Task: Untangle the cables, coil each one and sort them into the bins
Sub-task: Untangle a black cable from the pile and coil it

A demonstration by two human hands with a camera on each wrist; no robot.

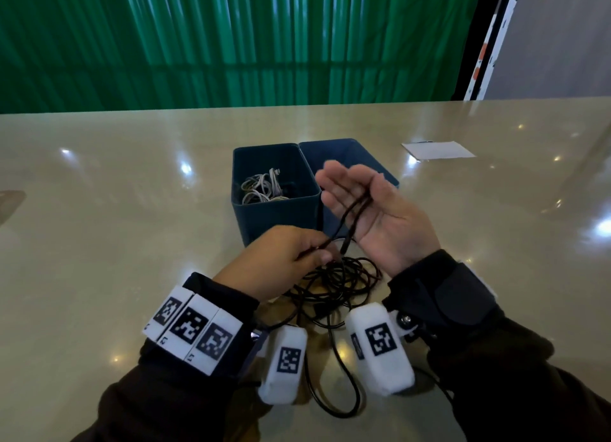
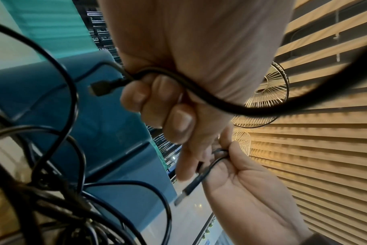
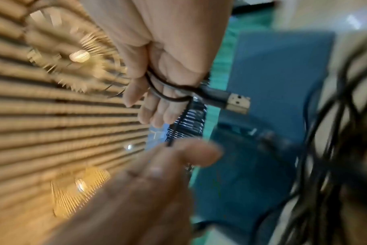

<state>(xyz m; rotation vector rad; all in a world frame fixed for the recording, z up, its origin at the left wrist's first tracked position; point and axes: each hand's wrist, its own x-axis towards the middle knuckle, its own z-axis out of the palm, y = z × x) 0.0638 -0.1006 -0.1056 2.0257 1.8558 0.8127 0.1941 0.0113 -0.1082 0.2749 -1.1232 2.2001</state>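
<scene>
Black cable [image 1: 347,220] stretched near-vertically from clenched left hand [image 1: 281,260], pinching it low above the tangle [image 1: 337,283] on the table [image 1: 99,210], up across flat, uncurled right hand [image 1: 373,210], nearer the bins [image 1: 274,210].

Black cable [image 1: 350,217] stretched over tangle [image 1: 337,283]; white cables [image 1: 261,190] binned.

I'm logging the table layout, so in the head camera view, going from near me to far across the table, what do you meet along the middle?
Loose black cable loop → tangled black cables → left hand pinching a black cable → two blue bins, the left one holding grey cables → green curtain.
</scene>
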